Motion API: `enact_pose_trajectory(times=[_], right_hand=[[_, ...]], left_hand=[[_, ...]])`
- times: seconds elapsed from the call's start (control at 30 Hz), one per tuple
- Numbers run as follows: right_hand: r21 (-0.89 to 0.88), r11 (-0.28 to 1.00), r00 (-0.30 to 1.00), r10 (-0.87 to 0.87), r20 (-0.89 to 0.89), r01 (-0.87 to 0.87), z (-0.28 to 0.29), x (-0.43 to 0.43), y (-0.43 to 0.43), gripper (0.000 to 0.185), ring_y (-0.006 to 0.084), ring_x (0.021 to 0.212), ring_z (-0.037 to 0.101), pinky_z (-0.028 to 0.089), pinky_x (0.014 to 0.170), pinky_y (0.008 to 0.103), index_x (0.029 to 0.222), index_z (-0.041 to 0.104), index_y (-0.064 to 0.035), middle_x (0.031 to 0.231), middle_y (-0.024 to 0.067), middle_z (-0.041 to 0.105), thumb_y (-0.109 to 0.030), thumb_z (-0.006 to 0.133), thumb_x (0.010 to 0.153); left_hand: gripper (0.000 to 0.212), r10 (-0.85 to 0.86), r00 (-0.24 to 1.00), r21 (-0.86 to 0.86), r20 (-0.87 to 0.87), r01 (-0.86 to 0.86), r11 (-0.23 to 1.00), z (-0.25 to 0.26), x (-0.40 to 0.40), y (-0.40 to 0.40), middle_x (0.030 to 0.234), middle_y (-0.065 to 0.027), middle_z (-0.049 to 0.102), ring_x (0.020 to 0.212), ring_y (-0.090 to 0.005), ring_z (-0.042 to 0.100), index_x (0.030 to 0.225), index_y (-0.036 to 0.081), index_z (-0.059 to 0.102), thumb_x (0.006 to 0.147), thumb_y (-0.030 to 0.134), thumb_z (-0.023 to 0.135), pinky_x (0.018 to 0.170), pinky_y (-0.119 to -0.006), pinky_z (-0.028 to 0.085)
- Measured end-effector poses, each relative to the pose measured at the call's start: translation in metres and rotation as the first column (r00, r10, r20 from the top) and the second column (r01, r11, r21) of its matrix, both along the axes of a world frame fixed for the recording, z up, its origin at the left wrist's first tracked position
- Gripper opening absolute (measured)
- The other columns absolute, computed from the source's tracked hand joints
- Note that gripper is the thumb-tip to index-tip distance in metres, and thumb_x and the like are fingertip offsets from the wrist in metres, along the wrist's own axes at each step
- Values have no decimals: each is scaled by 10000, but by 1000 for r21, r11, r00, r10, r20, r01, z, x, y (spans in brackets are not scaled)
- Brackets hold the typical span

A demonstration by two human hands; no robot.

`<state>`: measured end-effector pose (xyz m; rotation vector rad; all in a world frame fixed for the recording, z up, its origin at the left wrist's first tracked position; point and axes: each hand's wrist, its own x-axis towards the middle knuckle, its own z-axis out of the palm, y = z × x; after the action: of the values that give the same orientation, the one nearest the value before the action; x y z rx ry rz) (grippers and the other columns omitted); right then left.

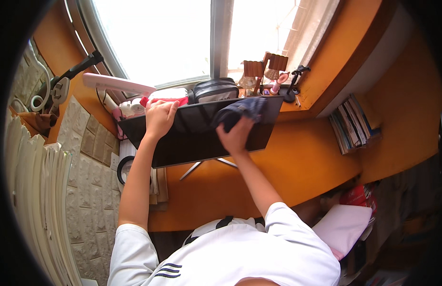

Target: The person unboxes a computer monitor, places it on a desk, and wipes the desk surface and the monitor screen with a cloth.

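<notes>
A black flat-screen monitor (196,143) stands on the orange wooden desk (306,153), carried by a splayed metal stand (190,171). My left hand (160,118) grips the monitor's top edge, left of its middle. In my right hand (237,136) is a dark blue cloth (247,109), pressed against the upper right part of the screen. The cloth is slightly blurred and hides that part of the panel. Most of the fingers of my right hand are covered by the cloth.
Behind the monitor, a black bag (215,90), a wooden lamp (255,69) and a phone holder (289,93) line the windowsill. A pink-white lamp bar (117,84) juts in from the left. Books (353,125) stand at right; stacked papers (38,186) rise at left.
</notes>
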<state>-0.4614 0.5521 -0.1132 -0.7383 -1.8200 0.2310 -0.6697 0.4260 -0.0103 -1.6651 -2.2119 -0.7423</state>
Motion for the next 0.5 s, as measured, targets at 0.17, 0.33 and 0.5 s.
enact_pose_trajectory(times=[0.17, 0.33, 0.5], right_hand=[[37, 996, 959, -93, 269, 86, 14, 7, 16, 820, 535, 1341, 159, 20, 1092, 663, 1346, 310, 111, 1369, 337, 300, -396, 614, 777], [73, 997, 967, -45, 252, 27, 16, -35, -17, 767, 549, 1330, 187, 20, 1050, 725, 1276, 411, 88, 1282, 316, 397, -517, 580, 835], [166, 979, 924, 49, 380, -121, 17, -88, -66, 710, 484, 1230, 371, 75, 1039, 732, 1244, 450, 69, 1224, 292, 451, -464, 624, 809]], left_hand=[[483, -54, 995, 100, 87, 45, 994, -5, 3, -5, 839, -83, 688, 927, -245, 612, 822, 90, 706, 1002, 390, 372, 1025, -427, 282], [554, -53, 995, 140, 79, 41, 989, -3, 6, -5, 799, -88, 677, 937, -248, 613, 806, 99, 705, 1008, 429, 308, 1035, -428, 263], [654, -94, 983, 144, 155, 71, 987, -5, 2, 0, 749, -115, 646, 908, -281, 604, 712, 69, 632, 1007, 476, 213, 982, -429, 291]])
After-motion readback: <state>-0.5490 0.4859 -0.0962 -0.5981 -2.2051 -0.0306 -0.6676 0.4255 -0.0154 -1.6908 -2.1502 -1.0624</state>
